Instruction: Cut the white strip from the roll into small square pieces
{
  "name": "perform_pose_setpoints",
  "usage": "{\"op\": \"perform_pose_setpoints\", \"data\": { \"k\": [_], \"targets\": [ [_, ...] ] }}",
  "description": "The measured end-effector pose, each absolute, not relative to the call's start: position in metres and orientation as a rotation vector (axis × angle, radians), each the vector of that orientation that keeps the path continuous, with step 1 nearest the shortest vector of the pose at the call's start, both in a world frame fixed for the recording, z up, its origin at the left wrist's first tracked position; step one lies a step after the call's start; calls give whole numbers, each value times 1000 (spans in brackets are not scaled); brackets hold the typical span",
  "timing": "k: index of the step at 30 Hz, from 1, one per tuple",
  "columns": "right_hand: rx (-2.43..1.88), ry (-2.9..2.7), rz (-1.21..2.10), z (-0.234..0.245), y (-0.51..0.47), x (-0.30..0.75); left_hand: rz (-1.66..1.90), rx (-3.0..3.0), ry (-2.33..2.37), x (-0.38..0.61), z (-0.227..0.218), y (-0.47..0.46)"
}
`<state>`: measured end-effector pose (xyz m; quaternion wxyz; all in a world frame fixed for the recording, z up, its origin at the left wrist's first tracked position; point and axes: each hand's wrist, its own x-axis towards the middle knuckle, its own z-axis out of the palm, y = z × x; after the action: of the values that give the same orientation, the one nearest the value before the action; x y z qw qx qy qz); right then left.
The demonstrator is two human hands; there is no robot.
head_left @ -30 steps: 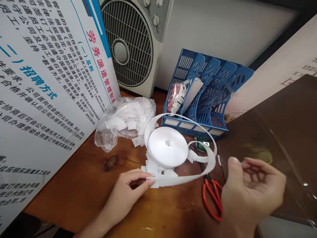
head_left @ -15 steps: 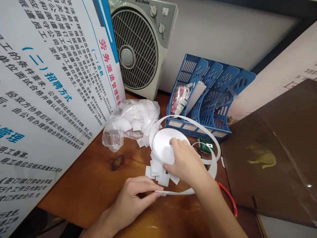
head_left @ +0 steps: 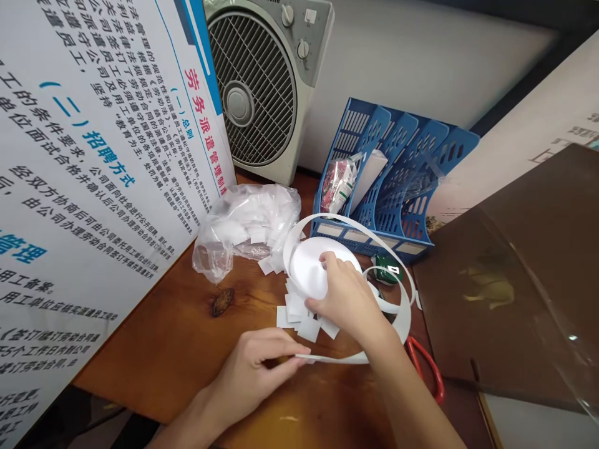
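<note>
White tape strip [head_left: 337, 358] is pinched at its free end between thumb and fingers of the left hand [head_left: 255, 368], at six o'clock on the wooden table [head_left: 163, 337]. Just beyond, the right hand [head_left: 349, 299] lies fingers-down on the white tape roll [head_left: 309, 268], over cut white squares [head_left: 294, 312]. Red scissors [head_left: 428, 368] lie at four o'clock; a blue file rack [head_left: 397, 168] stands at one o'clock.

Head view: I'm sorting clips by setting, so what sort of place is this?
Probably an office desk. A blue file rack stands on the wooden desk, a printed notice board leans beside it, and a desk fan sits behind.
</note>
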<state>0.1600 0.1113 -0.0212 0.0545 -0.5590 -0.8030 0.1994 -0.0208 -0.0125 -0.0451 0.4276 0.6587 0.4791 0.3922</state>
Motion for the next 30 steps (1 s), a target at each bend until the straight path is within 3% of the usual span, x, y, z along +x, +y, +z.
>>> {"op": "perform_pose_setpoints", "data": {
  "k": [10, 17, 23, 30],
  "targets": [
    [-1692, -2048, 508, 14, 100, 166, 954, 1630, 1226, -21, -45, -14],
    [-1728, -1676, -94, 59, 151, 167, 1065, 1632, 1250, -21, -44, -14],
    [-1649, -1637, 232, 28, 243, 151, 1078, 1595, 1322, -24, -44, -14],
    [-1398, -1748, 410, 2, 231, 170, 1050, 1476, 1396, -23, -40, -11]
  ]
}}
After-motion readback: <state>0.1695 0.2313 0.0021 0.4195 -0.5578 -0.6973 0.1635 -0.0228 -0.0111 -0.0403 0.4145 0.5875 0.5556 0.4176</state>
